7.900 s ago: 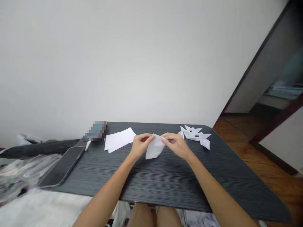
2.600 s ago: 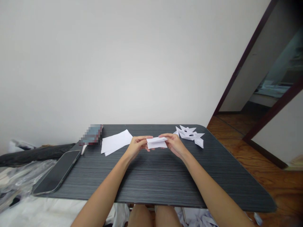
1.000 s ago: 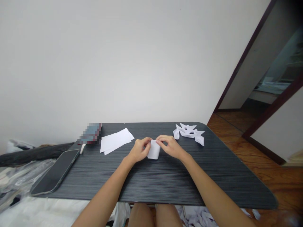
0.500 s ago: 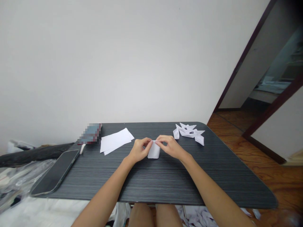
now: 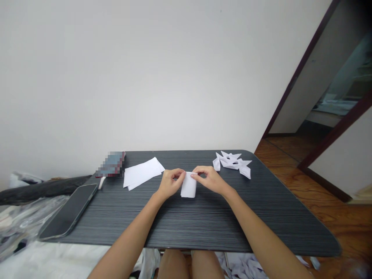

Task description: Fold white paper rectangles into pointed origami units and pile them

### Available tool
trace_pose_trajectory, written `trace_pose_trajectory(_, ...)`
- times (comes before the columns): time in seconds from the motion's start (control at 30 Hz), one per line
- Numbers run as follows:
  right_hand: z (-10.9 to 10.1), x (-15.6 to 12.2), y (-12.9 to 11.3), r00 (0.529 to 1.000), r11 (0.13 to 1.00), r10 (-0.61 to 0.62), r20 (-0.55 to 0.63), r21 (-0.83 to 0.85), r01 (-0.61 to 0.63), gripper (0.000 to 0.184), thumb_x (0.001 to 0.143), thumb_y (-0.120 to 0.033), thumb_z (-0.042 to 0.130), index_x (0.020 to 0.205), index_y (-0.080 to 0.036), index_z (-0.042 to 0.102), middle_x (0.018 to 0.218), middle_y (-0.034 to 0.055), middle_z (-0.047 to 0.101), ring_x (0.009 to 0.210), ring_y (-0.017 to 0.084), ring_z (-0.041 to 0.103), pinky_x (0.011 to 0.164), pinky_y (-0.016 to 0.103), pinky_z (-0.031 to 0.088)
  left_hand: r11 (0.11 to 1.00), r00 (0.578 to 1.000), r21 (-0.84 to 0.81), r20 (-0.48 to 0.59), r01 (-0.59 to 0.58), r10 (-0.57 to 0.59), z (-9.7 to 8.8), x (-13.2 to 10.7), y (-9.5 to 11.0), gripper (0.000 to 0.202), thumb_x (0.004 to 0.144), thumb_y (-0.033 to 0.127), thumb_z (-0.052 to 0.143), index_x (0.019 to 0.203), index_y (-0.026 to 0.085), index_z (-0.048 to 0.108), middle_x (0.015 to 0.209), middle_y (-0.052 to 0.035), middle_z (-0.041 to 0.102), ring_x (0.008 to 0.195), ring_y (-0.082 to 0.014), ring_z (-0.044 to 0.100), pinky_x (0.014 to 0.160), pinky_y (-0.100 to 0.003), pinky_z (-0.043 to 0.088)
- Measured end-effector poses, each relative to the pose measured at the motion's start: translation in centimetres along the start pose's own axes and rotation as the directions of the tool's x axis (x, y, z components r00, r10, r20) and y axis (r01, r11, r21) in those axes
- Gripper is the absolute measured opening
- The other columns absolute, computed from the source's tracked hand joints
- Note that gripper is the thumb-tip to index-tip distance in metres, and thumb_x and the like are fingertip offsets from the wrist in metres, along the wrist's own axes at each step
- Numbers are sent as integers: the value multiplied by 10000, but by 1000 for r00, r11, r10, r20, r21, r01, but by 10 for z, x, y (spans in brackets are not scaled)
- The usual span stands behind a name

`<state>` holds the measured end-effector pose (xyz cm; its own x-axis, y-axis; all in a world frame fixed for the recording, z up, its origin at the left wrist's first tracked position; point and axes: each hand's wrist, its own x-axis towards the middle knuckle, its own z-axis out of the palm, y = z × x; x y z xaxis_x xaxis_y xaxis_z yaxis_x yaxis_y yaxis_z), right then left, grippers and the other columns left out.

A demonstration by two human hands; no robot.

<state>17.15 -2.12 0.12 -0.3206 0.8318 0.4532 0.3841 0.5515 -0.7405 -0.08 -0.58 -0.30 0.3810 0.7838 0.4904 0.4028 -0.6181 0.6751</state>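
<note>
A small folded sheet of white paper (image 5: 188,186) is held up between both hands over the middle of the dark table (image 5: 200,224). My left hand (image 5: 171,182) pinches its upper left corner between thumb and fingers. At the upper right corner, my right hand (image 5: 209,179) has a matching pinch on the paper. The fingers behind the sheet are partly hidden. Left of my hands lie flat white paper sheets (image 5: 142,173), overlapping one another. Several folded white paper pieces with pointed tips (image 5: 231,161) sit at the back right of the table.
A phone (image 5: 69,211) rests at the table's left edge. Behind it is a blurred-out object with a dark red edge (image 5: 112,164). White wall (image 5: 186,77) rises behind the table; a doorway and wooden floor (image 5: 287,155) are on the right. Loose white papers (image 5: 244,266) lie below the front edge.
The folded paper shows slightly taller below my fingers, its lower edge a little nearer to me. Both hands keep their pinch and have barely moved.
</note>
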Motion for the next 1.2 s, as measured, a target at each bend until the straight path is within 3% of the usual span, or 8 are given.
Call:
trace_pose_trajectory(0.17, 6, 1, 5, 988, 967, 150, -33, 214, -140, 204, 729, -344, 509, 699, -157, 584, 638, 11, 595, 611, 125, 537, 579, 239, 407, 988, 998, -142, 3, 56, -56, 1, 0, 1, 279, 769, 294, 432, 628, 104, 581, 480, 2, 528, 438, -73, 458, 429, -164, 331)
trace_pose_trajectory(0.3, 11, 3, 11, 954, 797, 298, -38, 560, -227, 366, 666, -335, 592, 994, -201, 502, 607, -26, 597, 574, 113, 556, 569, 235, 423, 985, 999, -168, -17, 30, -33, 1, -1, 3, 256, 773, 277, 433, 640, 112, 576, 497, -4, 561, 447, -82, 503, 452, -167, 372)
trace_pose_trajectory(0.47, 10, 4, 17, 896, 657, 444, -13, 684, -316, 233, 581, -338, 668, 675, -135, 604, 584, 20, 615, 533, 113, 543, 562, 247, 424, 995, 998, -102, -57, -8, 2, 2, -1, 2, 253, 774, 268, 436, 625, 119, 577, 483, 0, 554, 441, -81, 507, 448, -165, 374)
trace_pose_trajectory(0.6, 10, 4, 14, 882, 592, 472, 21, 733, -335, 248, 572, -355, 675, 687, -143, 621, 613, 21, 628, 544, 109, 544, 564, 244, 420, 998, 995, -37, -96, -44, 41, 1, -1, 3, 263, 776, 263, 430, 612, 120, 579, 469, 5, 545, 423, -73, 492, 433, -161, 359)
trace_pose_trajectory(0.7, 12, 4, 11, 874, 595, 480, 72, 705, -385, 269, 564, -360, 680, 699, -132, 632, 618, 29, 632, 576, 124, 558, 585, 253, 424, 997, 992, 8, -93, -83, 83, 2, -2, 4, 260, 777, 252, 424, 613, 126, 581, 488, 2, 562, 439, -73, 504, 454, -163, 370)
trace_pose_trajectory(0.93, 16, 4, 15, 888, 667, 460, -17, 667, -333, 308, 586, -408, 649, 703, -124, 656, 631, 44, 641, 601, 146, 561, 601, 272, 427, 997, 991, 33, -115, -66, 70, 3, -2, 5, 258, 775, 244, 421, 609, 130, 582, 480, 8, 566, 421, -70, 502, 451, -162, 377)
trace_pose_trajectory(1.07, 18, 2, 14, 893, 634, 440, 89, 674, -379, 338, 619, -421, 620, 790, -132, 658, 672, 48, 648, 606, 143, 569, 610, 276, 430, 995, 981, 86, -183, -53, 68, 3, -2, 4, 247, 766, 233, 427, 599, 128, 575, 461, 9, 556, 420, -73, 504, 447, -162, 374)
trace_pose_trajectory(1.2, 16, 0, 11, 886, 676, 441, 144, 596, -433, 298, 582, -382, 658, 708, -112, 664, 587, 37, 633, 570, 138, 560, 589, 265, 416, 998, 970, 67, -239, -16, 32, 2, -1, 1, 216, 750, 223, 439, 607, 126, 568, 459, 7, 562, 422, -81, 523, 448, -166, 386)
